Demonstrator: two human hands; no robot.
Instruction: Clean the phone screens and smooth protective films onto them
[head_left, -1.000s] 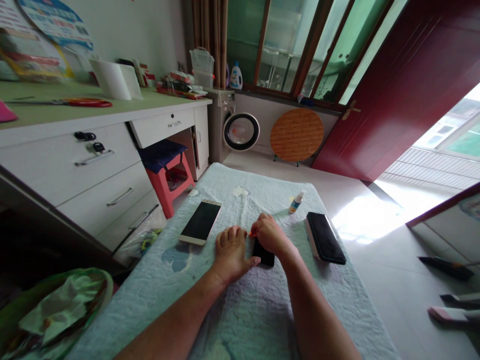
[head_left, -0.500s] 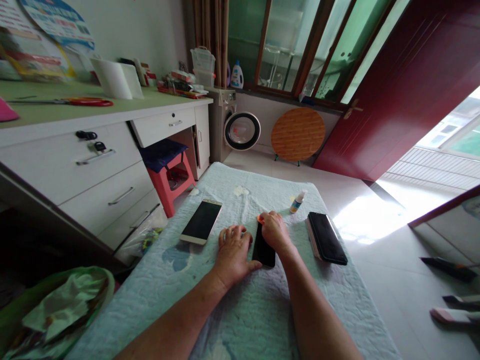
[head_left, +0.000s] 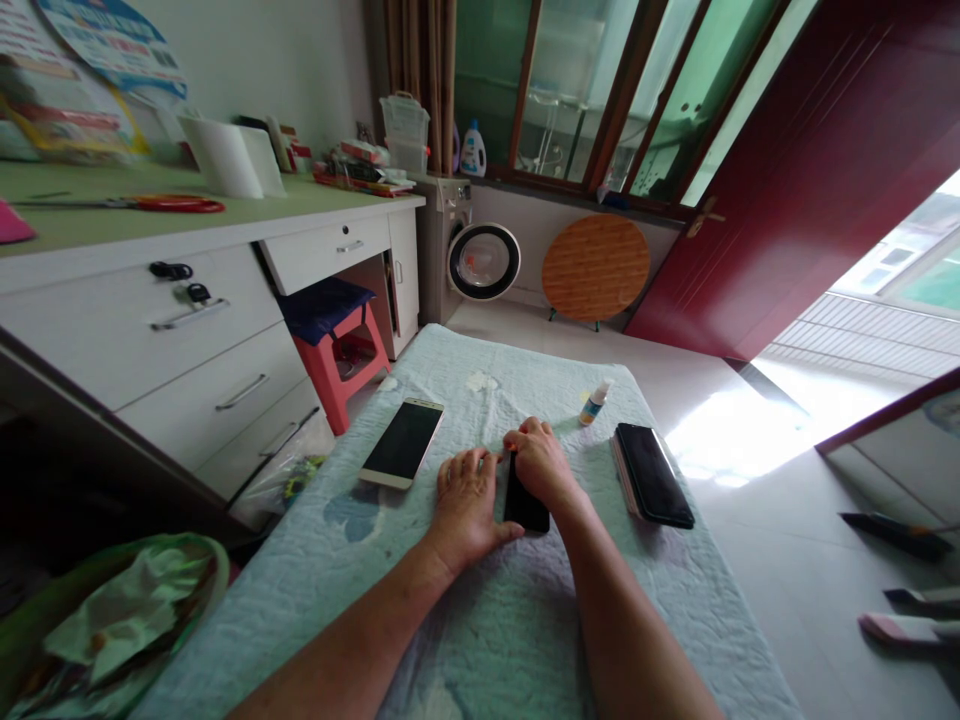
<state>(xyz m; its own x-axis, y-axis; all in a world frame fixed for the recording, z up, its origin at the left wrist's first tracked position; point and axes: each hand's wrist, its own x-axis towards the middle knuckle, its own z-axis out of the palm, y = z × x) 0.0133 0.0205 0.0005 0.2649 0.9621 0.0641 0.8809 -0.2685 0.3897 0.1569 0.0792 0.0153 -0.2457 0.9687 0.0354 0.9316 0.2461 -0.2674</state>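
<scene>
A black phone (head_left: 527, 505) lies face up on the quilted cloth between my hands. My right hand (head_left: 541, 462) is closed over its upper part, fingertips pressed down around a small orange piece (head_left: 513, 448); most of that piece is hidden, and its material cannot be made out. Along the phone's left side rests my left hand (head_left: 469, 500), fingers stretched out on the cloth and thumb at the lower edge of the phone. A second phone (head_left: 403, 443), white-framed with a dark screen, lies to the left. A small spray bottle (head_left: 594, 403) stands beyond my right hand.
A dark phone or case (head_left: 654, 475) lies at the right edge of the light blue quilted cloth (head_left: 510, 630). Left are a white desk (head_left: 165, 350), a pink stool (head_left: 337, 360) and a bin (head_left: 217, 570). Behind stand a washing machine (head_left: 442, 250) and a round wooden tabletop (head_left: 596, 268).
My right hand has shifted slightly left and up along the phone, and less of the orange piece shows. My left hand's fingers have drawn a little closer together.
</scene>
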